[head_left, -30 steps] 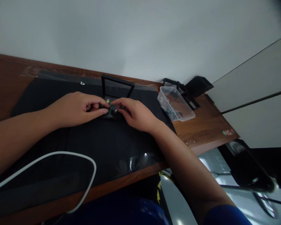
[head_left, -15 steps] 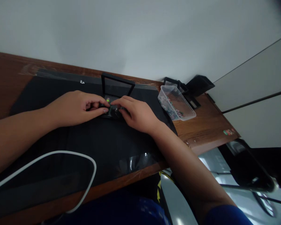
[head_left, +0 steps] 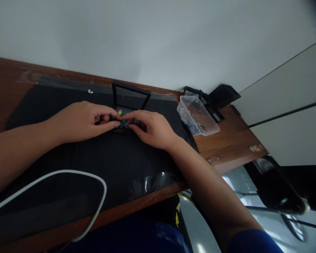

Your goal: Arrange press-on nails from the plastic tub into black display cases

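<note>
In the head view, both bare hands meet over a black mat (head_left: 100,158) spread on a brown wooden counter (head_left: 231,140). The left hand (head_left: 79,121) comes in from the left, its thumb and forefinger stretched towards a small dark green piece (head_left: 124,123). The right hand (head_left: 156,130) faces it from the other side, thumb and forefinger bent around the same spot. The piece sits between the two sets of fingertips, low in front of an upright black frame (head_left: 131,88). It is too small and dark to tell whether either grip is clenched on it or merely touches it. A small yellow-green bit (head_left: 120,112) shows just beyond the left forefinger.

A white scrap (head_left: 90,91) lies near the mat's far edge, left of the frame. To the right stands a see-through plastic box (head_left: 213,133) with many small pieces inside; beside and behind it are more black frames (head_left: 192,88) and a black box (head_left: 223,94). A colourful sticker (head_left: 255,148) lies near the counter's right end. A white cable (head_left: 65,171) loops across the near left, and a blue sleeve (head_left: 252,242) covers the upper right arm.
</note>
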The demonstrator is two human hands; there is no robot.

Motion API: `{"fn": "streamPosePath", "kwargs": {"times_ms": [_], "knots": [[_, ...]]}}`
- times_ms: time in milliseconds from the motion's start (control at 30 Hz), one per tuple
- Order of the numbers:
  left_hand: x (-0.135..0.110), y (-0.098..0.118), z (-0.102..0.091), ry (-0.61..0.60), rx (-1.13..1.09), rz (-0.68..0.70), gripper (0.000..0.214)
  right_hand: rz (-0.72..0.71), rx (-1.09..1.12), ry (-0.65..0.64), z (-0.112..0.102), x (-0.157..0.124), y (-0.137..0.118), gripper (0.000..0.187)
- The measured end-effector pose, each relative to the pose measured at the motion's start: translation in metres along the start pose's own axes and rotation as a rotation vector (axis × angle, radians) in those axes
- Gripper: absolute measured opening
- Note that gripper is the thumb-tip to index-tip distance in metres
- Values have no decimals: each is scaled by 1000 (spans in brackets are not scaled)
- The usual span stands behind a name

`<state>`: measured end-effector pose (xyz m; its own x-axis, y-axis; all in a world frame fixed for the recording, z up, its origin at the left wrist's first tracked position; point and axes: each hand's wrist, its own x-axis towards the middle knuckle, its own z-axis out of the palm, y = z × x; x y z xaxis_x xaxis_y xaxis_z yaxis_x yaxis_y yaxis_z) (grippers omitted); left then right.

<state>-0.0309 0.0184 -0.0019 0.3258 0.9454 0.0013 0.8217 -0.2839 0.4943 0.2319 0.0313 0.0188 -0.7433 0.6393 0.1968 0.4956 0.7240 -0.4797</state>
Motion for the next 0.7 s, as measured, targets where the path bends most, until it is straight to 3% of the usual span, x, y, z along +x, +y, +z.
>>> {"fn": "streamPosePath", "kwargs": {"times_ms": [133, 333, 433, 500, 567, 633, 700], "knots": [[-1, 0, -1, -16, 31, 54, 70, -8, 12, 25, 2, -1, 1, 35], [1, 0, 0, 11, 2, 38, 54, -80, 17, 105, 0, -3, 7, 40], [0, 1, 0, 6, 19, 50, 58, -213, 13, 288, -12, -8, 14, 46], [0, 1, 1, 1, 24, 48, 59, -223, -31, 522, -25, -14, 22, 41], [1, 2, 1, -6, 14, 35, 59, -98, -136, 805, -42, -23, 34, 37], [1, 2, 1, -13, 0, 23, 58, 125, -269, 1039, -60, -34, 49, 34], [1, 3, 1, -10, -6, 18, 56, 428, -372, 1058, -76, -46, 65, 36]]}}
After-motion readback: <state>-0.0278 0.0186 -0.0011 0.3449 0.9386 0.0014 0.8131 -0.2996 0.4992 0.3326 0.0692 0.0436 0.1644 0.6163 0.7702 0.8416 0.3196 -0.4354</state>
